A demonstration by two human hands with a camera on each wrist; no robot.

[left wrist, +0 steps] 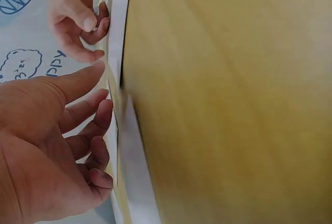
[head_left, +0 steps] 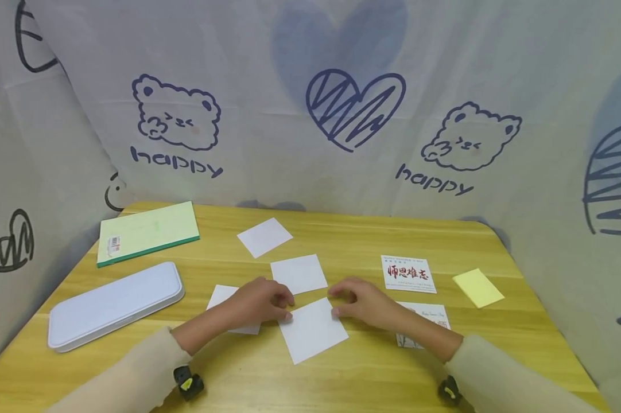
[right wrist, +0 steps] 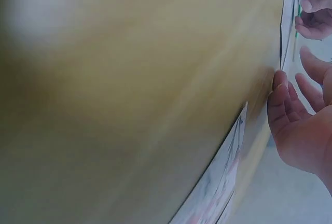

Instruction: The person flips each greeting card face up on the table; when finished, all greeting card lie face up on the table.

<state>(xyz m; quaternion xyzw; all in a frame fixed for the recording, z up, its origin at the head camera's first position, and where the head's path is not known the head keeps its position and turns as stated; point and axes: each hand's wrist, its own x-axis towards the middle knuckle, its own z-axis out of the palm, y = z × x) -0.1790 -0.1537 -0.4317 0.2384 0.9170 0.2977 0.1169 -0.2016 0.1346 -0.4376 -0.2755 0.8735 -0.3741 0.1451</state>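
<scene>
A blank white card (head_left: 313, 331) lies at a slant on the wooden table, between the two hands. At its upper left corner is my left hand (head_left: 261, 301), thumb at the edge and fingers loosely bent. My right hand (head_left: 364, 304) is at the card's right edge, its fingers also slack. Both wrist views show a gap between thumb and fingers, with nothing pinched in the left hand (left wrist: 57, 136) or the right hand (right wrist: 306, 115). Another white card (head_left: 299, 274) lies just beyond, and a third (head_left: 265, 236) farther back. One more card (head_left: 220, 295) is partly hidden under the left hand.
To the right lie a card with red characters (head_left: 410, 274), a printed card (head_left: 434, 312) partly covered by the right forearm, and a yellow sticky-note pad (head_left: 478, 288). At left are a white case (head_left: 116, 304) and a pale green notebook (head_left: 147, 232). Patterned cloth hangs behind the table.
</scene>
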